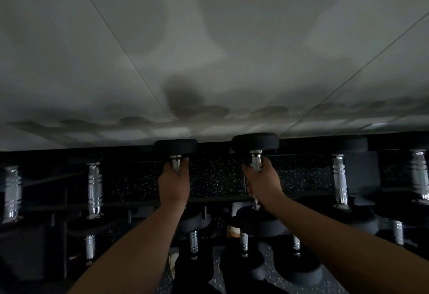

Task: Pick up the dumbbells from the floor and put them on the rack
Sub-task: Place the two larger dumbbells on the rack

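My left hand (174,182) grips the chrome handle of a black dumbbell (175,147) whose far head sits at the back of the rack's top tier. My right hand (262,181) grips the handle of a second black dumbbell (255,142), just to the right, with its near head (257,220) below my wrist. Both dumbbells lie front to back over the dark rack (216,200). The near head of the left dumbbell is hidden by my arm.
More dumbbells rest on the top tier at left (94,189) and right (339,177). A lower tier holds several others (193,242). A pale wall (209,49) rises behind the rack. Speckled rubber floor (216,270) shows below.
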`<state>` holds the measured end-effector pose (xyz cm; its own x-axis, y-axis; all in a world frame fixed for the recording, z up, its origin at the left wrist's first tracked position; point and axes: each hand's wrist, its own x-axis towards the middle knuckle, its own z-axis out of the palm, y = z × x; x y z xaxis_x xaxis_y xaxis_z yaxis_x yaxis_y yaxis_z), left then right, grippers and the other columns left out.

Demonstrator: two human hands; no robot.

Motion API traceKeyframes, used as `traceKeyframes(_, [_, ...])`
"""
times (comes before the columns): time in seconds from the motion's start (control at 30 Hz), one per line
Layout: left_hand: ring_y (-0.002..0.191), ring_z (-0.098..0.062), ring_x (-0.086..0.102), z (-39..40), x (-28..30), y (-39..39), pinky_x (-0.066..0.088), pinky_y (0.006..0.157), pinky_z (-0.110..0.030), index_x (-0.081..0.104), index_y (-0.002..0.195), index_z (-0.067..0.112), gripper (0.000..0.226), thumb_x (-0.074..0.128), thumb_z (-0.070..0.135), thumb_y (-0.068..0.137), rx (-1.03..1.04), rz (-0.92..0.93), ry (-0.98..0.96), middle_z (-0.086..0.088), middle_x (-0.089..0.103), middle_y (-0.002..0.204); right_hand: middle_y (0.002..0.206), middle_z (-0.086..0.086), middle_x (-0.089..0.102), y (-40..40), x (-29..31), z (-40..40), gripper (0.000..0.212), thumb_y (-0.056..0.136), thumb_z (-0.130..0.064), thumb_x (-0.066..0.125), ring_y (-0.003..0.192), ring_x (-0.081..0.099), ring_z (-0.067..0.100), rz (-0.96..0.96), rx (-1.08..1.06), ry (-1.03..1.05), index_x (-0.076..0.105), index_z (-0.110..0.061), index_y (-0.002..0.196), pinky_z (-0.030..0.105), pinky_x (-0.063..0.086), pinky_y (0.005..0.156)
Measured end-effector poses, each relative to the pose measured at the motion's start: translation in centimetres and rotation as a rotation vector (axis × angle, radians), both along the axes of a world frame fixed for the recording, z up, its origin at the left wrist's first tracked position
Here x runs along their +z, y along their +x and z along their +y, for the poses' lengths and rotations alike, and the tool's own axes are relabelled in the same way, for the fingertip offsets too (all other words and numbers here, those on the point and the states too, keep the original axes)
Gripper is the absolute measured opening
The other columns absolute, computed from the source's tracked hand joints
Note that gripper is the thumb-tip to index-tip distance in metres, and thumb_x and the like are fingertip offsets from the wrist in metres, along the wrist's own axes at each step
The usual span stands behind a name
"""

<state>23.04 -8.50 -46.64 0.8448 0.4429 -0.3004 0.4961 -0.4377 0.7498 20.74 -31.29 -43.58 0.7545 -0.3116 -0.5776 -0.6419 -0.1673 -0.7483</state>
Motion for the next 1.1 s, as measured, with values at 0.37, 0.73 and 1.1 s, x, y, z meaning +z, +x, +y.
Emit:
traceKeyframes(0.37, [0.083, -0.041, 0.066, 0.2, -0.4, 0.0, 0.042, 0.067, -0.033, 0.058, 0.105, 0.008, 0.049, 0.055, 0.054, 0.090, -0.012, -0.006, 0.115, -0.018, 0.070, 0.090, 0.066, 0.008, 0.064, -0.2, -2.7, -0.2, 0.020, 0.087, -0.036, 0.066, 0.036, 0.055, 0.008, 0.009, 0.027, -0.094, 0.047, -0.031, 0.085, 0.023, 0.043, 0.036])
traceKeyframes(0.73, [0.085, -0.044, 0.066, 0.3, -0.4, 0.0, 0.047, 0.066, -0.036, 0.057, 0.106, 0.005, 0.052, 0.054, 0.055, 0.091, -0.034, -0.019, 0.201, -0.023, 0.070, 0.092, 0.083, 0.018, 0.070, 0.0, -3.2, -0.4, 0.034, 0.088, -0.044, 0.062, 0.052, 0.065, 0.023, 0.042, 0.107, -0.125, 0.044, -0.021, 0.104, 0.023, 0.047, 0.039])
traceKeyframes(1.1, [0.095, -0.040, 0.064, 0.3, 1.4, -1.4, 0.046, 0.073, -0.039, 0.046, 0.125, 0.011, 0.061, 0.048, 0.061, 0.091, -0.132, 0.056, 0.146, -0.017, 0.068, 0.106, 0.100, 0.009, 0.058, 0.0, -0.1, -0.4, 0.038, 0.091, -0.039, 0.057, 0.073, 0.054, 0.019, 0.141, 0.231, -0.209, 0.040, -0.011, 0.111, 0.031, 0.040, 0.070])
